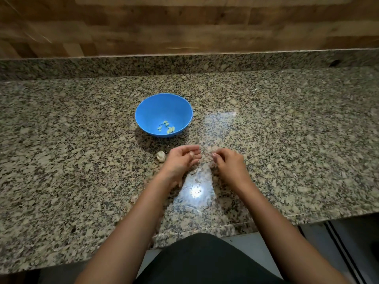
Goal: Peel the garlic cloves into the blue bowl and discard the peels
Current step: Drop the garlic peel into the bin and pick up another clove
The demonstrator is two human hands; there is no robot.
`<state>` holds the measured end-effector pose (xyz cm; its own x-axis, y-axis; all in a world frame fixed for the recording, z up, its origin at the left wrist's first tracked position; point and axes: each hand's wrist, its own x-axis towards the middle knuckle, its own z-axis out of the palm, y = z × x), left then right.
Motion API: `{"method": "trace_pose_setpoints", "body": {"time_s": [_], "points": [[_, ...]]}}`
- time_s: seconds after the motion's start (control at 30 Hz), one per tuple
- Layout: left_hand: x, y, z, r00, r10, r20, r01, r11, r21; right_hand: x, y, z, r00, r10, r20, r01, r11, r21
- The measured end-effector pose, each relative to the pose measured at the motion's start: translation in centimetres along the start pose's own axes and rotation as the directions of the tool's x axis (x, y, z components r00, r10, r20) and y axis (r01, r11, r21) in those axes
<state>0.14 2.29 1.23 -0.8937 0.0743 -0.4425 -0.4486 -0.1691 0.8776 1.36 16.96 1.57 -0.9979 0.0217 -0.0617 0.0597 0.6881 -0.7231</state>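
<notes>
Left grip [180, 158] pinches a garlic clove [191, 154] — right grip [227, 160] curled, contents unclear.

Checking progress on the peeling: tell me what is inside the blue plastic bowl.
The round blue plastic bowl holds a few pale peeled garlic cloves near its bottom. No peels show there. Its near wall hides nothing much; the inside is open to view.

Left hand [180, 158] and right hand [229, 162] curled, apart.
</notes>
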Motion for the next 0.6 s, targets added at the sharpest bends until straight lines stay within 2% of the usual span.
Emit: {"method": "trace_pose_setpoints", "body": {"time_s": [0.07, 0.13, 0.23, 0.3, 0.37, 0.43, 0.6], "points": [[1.7, -0.1, 1.3, 0.991, 0.135, -0.004, -0.127, 0.939, 0.319, 0.1, 0.6, -0.5, 0.999, 0.026, -0.032, -0.025, 1.000, 0.017], [3.0, 0.2, 2.5, 0.967, 0.253, 0.016, -0.220, 0.808, 0.546, 0.1, 1.1, -0.9, 0.997, 0.051, -0.063, -0.047, 0.997, 0.059], [4.7, 0.6, 3.7, 0.934, 0.346, 0.086, -0.301, 0.635, 0.711, 0.0, 1.4, -1.5, 0.991, 0.085, -0.099, -0.073, 0.990, 0.117], [5.5, 0.6, 4.0, 0.927, 0.346, 0.148, -0.317, 0.508, 0.801, 0.0, 1.7, -1.5, 0.991, 0.083, -0.101, -0.072, 0.992, 0.106], [6.0, 0.4, 3.9, 0.922, 0.342, 0.181, -0.325, 0.430, 0.842, 0.1, 1.9, -1.4, 0.994, 0.062, -0.095, -0.056, 0.996, 0.067], [5.7, 0.3, 3.7, 0.915, 0.359, 0.184, -0.337, 0.430, 0.837, 0.1, 2.3, -1.1, 0.997, 0.040, -0.071, -0.037, 0.999, 0.036], [2.3, -0.4, 1.3, 0.888, 0.451, 0.092, -0.363, 0.566, 0.740, -2.1, 2.4, -0.4, 0.992, -0.071, 0.103, 0.069, 0.997, 0.020]]}}
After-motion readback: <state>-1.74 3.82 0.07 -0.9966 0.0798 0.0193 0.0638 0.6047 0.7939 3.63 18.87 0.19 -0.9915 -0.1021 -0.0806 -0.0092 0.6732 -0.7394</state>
